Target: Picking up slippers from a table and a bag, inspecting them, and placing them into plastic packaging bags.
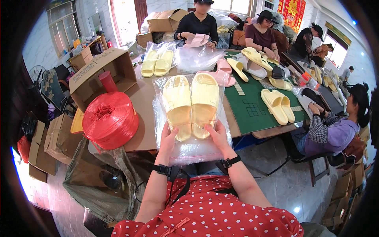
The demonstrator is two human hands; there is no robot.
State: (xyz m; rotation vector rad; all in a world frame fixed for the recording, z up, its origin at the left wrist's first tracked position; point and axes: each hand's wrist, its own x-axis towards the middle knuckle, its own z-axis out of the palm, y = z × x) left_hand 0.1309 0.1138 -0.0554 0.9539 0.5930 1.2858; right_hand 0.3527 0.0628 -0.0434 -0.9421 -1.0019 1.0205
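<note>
Two pale yellow slide slippers lie side by side inside a clear plastic bag, toes toward the far side or toward me I cannot tell. My left hand grips the left slipper's near end through the film, thumb on top. On the other side, my right hand holds the right slipper's near end in the same way. Under this pair rests a stack of flat clear plastic bags at the table's near edge. The undersides of my fingers are partly hidden.
Left stand a large roll of red plastic twine and an open cardboard box with a red cup. Beyond lies another bagged yellow pair. Right, a green mat bears loose slippers. Co-workers sit around the tables.
</note>
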